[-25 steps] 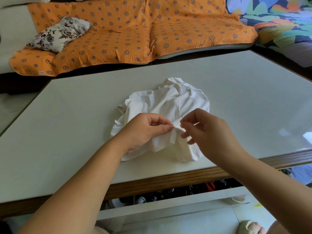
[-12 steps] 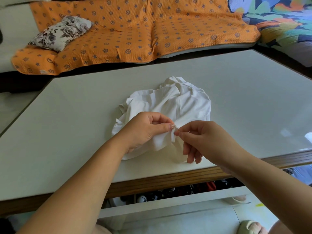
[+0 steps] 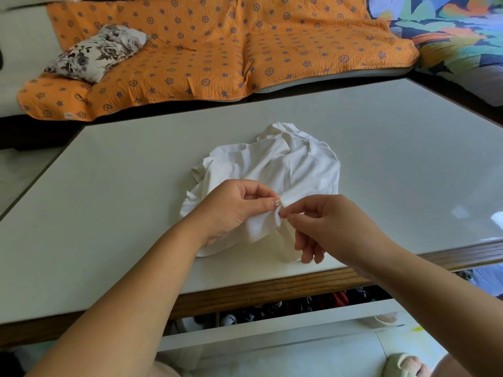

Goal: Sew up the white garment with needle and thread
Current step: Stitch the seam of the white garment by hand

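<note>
Centre frame: left hand (image 3: 231, 210) pinches crumpled white cloth garment (image 3: 299, 170); right hand (image 3: 334, 227) has its grip pinched on thin metal needle (image 3: 283, 212). With hands nearly touching, a slip risks a prick.

Soft, even daylight fills the scene brightly; a pale glare patch sits on the glossy table (image 3: 109, 186) near its right edge, and the white garment (image 3: 272, 164) is nearly overexposed, its folds showing only as faint grey shading. Shadows are weak and diffuse on the table surface and deep only under its front edge. Focus is sharp at the centre, where the needle (image 3: 283, 211) resolves only as a thin glint, while wide-angle distortion bows the table edges and the sofa cover (image 3: 217, 50).
</note>
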